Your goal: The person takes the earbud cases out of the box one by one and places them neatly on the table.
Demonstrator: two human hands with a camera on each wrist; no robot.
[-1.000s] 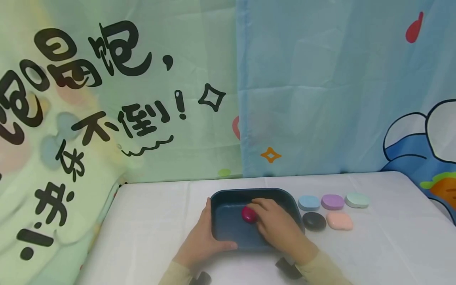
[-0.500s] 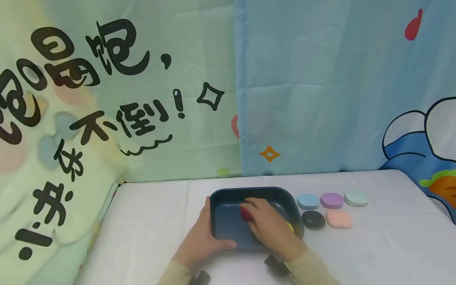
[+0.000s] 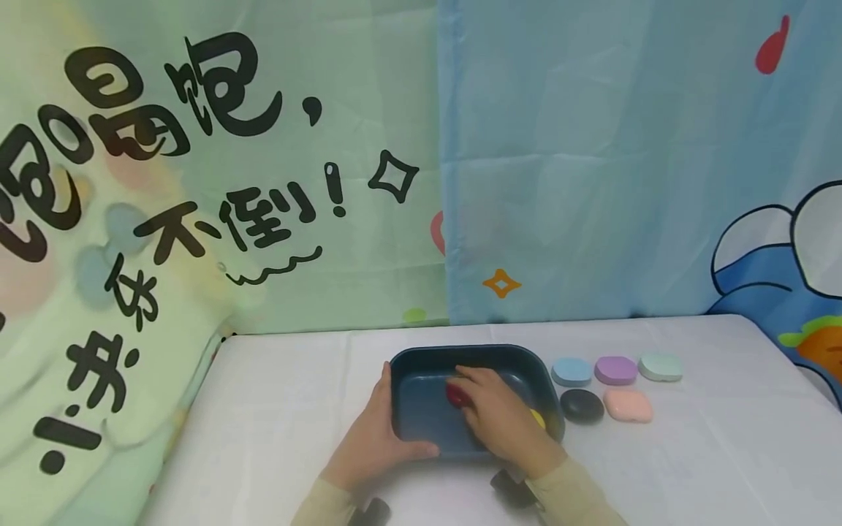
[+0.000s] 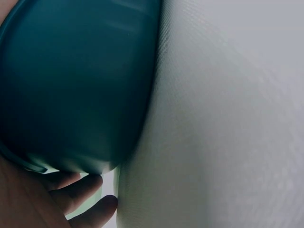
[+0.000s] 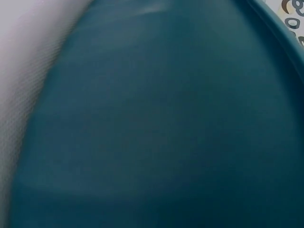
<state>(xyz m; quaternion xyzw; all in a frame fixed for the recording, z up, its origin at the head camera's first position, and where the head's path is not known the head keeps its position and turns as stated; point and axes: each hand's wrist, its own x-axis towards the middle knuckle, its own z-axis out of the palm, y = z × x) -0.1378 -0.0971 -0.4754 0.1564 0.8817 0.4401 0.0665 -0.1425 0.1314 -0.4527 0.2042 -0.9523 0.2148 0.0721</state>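
Observation:
A dark blue tray (image 3: 421, 420) with raised walls stands on the white table. My left hand (image 3: 371, 442) grips its left side, thumb on the front wall; in the left wrist view, fingers (image 4: 83, 192) bend along the outside of the wall. Inside the tray, my right hand (image 3: 503, 420) holds a round dark red soap (image 3: 457, 395), partly covered by the fingers. A yellow piece (image 3: 538, 418) shows behind that hand, mostly hidden. The right wrist view has only the outer tray wall (image 5: 156, 114) and some tablecloth, with neither hand nor soap visible.
Right of the tray lie soaps in two rows: light blue (image 3: 571, 372), purple (image 3: 616, 370) and mint green (image 3: 661, 367) behind, black (image 3: 582, 406) and pink (image 3: 628, 405) in front. A printed curtain (image 3: 572, 183) hangs behind the table (image 3: 263, 438).
My right hand has moved slightly left and toward me inside the tray with the red soap, which its fingers now cover more. The yellow piece has come into sight. My left hand stays put.

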